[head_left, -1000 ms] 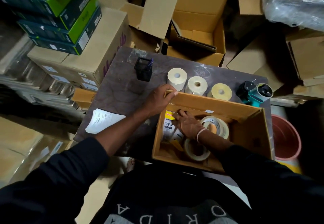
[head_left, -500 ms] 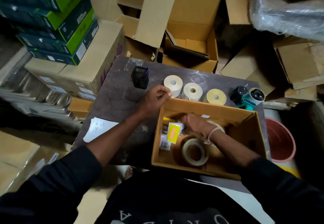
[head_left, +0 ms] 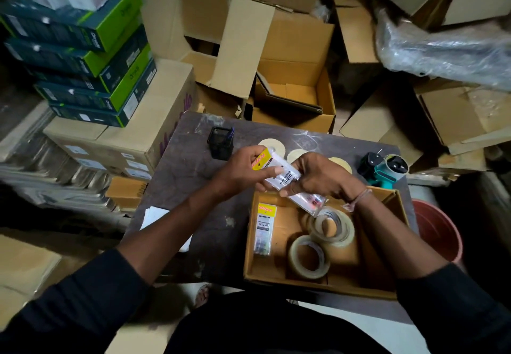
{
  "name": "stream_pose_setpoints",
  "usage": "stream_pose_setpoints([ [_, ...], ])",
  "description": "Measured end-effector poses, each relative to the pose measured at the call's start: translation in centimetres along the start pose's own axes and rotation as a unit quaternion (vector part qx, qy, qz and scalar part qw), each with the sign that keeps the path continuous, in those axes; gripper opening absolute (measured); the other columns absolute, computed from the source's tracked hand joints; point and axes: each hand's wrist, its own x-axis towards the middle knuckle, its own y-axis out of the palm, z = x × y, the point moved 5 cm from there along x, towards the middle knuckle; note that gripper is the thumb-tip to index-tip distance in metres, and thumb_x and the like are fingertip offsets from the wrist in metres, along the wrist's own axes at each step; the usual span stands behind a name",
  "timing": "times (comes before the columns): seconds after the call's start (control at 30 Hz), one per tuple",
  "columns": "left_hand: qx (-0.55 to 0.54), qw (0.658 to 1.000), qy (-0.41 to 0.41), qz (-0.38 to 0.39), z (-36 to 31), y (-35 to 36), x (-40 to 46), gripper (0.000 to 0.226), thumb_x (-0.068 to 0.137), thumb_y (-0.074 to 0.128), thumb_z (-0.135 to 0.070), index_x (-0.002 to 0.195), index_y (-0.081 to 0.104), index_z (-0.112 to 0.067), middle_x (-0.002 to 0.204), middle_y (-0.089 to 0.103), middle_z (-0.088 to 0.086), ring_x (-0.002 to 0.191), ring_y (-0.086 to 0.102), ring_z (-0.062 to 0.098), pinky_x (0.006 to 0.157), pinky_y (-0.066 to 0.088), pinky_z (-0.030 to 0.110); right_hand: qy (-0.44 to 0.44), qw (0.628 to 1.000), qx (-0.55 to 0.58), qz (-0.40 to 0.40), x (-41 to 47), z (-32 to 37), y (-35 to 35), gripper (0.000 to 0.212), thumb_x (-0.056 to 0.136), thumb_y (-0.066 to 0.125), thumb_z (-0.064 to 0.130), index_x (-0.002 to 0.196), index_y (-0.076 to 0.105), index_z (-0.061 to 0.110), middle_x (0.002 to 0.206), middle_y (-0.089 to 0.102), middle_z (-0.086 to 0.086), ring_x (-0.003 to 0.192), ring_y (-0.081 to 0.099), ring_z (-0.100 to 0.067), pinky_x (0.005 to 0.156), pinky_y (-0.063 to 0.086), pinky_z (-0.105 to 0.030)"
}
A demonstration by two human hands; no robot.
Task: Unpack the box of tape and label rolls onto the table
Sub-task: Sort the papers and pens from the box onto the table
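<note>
Both hands are up over the far edge of the box [head_left: 276, 279], sharing one clear packet [head_left: 287, 178] with a yellow header card. The left hand [head_left: 243, 173] has fingers curled round the yellow end, thumb laid flat along the plastic; the right hand [head_left: 320, 176] pinches the other end, fingers closed on it. The packet hangs in the air, above the table [head_left: 193, 187], touching nothing else.

Down in the box, a second packet [head_left: 264, 229] lies flat against the left wall, and two clear tape rolls [head_left: 309, 256] sit towards the middle, one leaning on the other. Along the far edge of the table three pale label rolls [head_left: 272, 144] show behind the hands, with a black pen holder [head_left: 221, 143] at their left and a teal tape dispenser [head_left: 387, 171] at the far right corner.

To do this well, I'd say let one hand take it over fully. The bare patch of table left of the box looks the natural landing spot. Lay it flat, clear of the rolls, so nothing gets knocked rolling. Three items are still inside, so roughly halfway there.
</note>
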Motion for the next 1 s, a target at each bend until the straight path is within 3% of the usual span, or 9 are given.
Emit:
stream_pose_setpoints([
  [0.13, -0.048, 0.998, 0.011, -0.028, 0.0, -2.2, -0.3, 0.017, 0.093, 0.072, -0.010, 0.109, 0.066, -0.007, 0.094, 0.078, 0.009, 0.080, 0.076, 0.028, 0.058, 0.063, 0.030, 0.028, 0.999, 0.017, -0.003, -0.2, 0.3, -0.8, 0.021, 0.067, 0.091, 0.033, 0.068, 0.072, 0.025, 0.060, 0.070, 0.009, 0.053, 0.058, 0.001, 0.050, 0.041, -0.013],
  [0.27, -0.087, 0.995, -0.007, -0.052, 0.5, -5.0, -0.7, 0.015, 0.095, 0.069, -0.009, 0.110, 0.065, -0.008, 0.096, 0.079, 0.006, 0.085, 0.077, 0.019, 0.063, 0.064, 0.029, 0.020, 0.993, 0.117, 0.016, -0.7, 0.8, -1.3, 0.021, 0.074, 0.087, 0.016, 0.086, 0.076, 0.002, 0.081, 0.075, -0.021, 0.061, 0.065, -0.015, 0.050, 0.050, -0.019],
  [0.37, -0.099, 0.993, -0.027, -0.049, 0.4, -5.7, -1.4, 0.014, 0.096, 0.067, -0.011, 0.110, 0.064, -0.009, 0.092, 0.078, 0.004, 0.078, 0.076, 0.015, 0.060, 0.063, 0.027, 0.011, 0.987, 0.154, 0.050, -0.5, 2.1, -0.5, 0.017, 0.079, 0.082, 0.009, 0.092, 0.077, -0.001, 0.080, 0.075, -0.020, 0.057, 0.067, -0.012, 0.048, 0.052, -0.017],
  [0.47, -0.103, 0.990, -0.047, -0.079, 0.1, -6.1, -1.8, 0.020, 0.099, 0.063, -0.021, 0.115, 0.062, -0.010, 0.081, 0.073, 0.004, 0.056, 0.069, 0.012, 0.047, 0.057, 0.022, 0.004, 0.984, 0.160, 0.077, 0.2, 3.6, 0.4, 0.023, 0.077, 0.083, 0.012, 0.096, 0.077, 0.000, 0.085, 0.076, -0.021, 0.072, 0.071, -0.025, 0.054, 0.056, -0.019],
  [0.63, -0.129, 0.978, -0.052, -0.158, 1.3, -7.7, -1.8, 0.009, 0.098, 0.065, -0.024, 0.099, 0.062, -0.015, 0.071, 0.070, 0.005, 0.040, 0.054, 0.008, 0.036, 0.040, 0.016, -0.015, 0.981, 0.180, 0.071, 1.0, 5.3, 1.3, 0.030, 0.078, 0.083, 0.010, 0.099, 0.073, -0.008, 0.094, 0.072, -0.032, 0.079, 0.067, -0.036, 0.058, 0.058, -0.022],
  [0.73, -0.162, 0.969, -0.067, -0.174, 2.1, -8.7, -2.2, 0.011, 0.099, 0.064, -0.025, 0.099, 0.062, -0.014, 0.071, 0.071, 0.002, 0.042, 0.052, 0.005, 0.038, 0.039, 0.014, -0.028, 0.977, 0.208, 0.021, 0.6, 5.8, 0.5, 0.041, 0.074, 0.085, 0.006, 0.109, 0.066, -0.005, 0.103, 0.073, -0.023, 0.090, 0.074, -0.036, 0.073, 0.063, -0.036],
  [0.8, -0.173, 0.965, -0.068, -0.187, 2.5, -9.3, -2.6, 0.015, 0.100, 0.063, -0.024, 0.104, 0.062, -0.010, 0.065, 0.071, -0.002, 0.042, 0.051, 0.003, 0.038, 0.038, 0.013, -0.044, 0.977, 0.203, -0.042, 0.2, 5.9, -0.2, 0.047, 0.071, 0.087, 0.008, 0.113, 0.066, 0.007, 0.109, 0.073, -0.012, 0.097, 0.073, -0.027, 0.083, 0.062, -0.040],
  [0.9, -0.171, 0.961, -0.071, -0.207, 3.5, -10.5, -2.9, 0.022, 0.100, 0.062, -0.023, 0.110, 0.062, -0.003, 0.061, 0.070, -0.003, 0.041, 0.051, 0.003, 0.039, 0.039, 0.012, -0.116, 0.969, 0.002, -0.216, -0.4, 6.6, -1.5, 0.049, 0.071, 0.088, 0.018, 0.113, 0.065, 0.020, 0.111, 0.060, 0.005, 0.094, 0.061, -0.004, 0.077, 0.053, -0.018],
  [1.0, -0.167, 0.959, -0.070, -0.216, 4.4, -11.5, -3.1, 0.028, 0.099, 0.064, -0.023, 0.115, 0.064, 0.000, 0.083, 0.074, 0.011, 0.047, 0.056, 0.008, 0.046, 0.048, 0.016, -0.232, 0.922, -0.091, -0.297, -1.2, 9.0, -1.2, 0.033, 0.077, 0.081, 0.009, 0.106, 0.066, 0.016, 0.106, 0.056, 0.004, 0.090, 0.055, -0.002, 0.070, 0.048, -0.016],
])
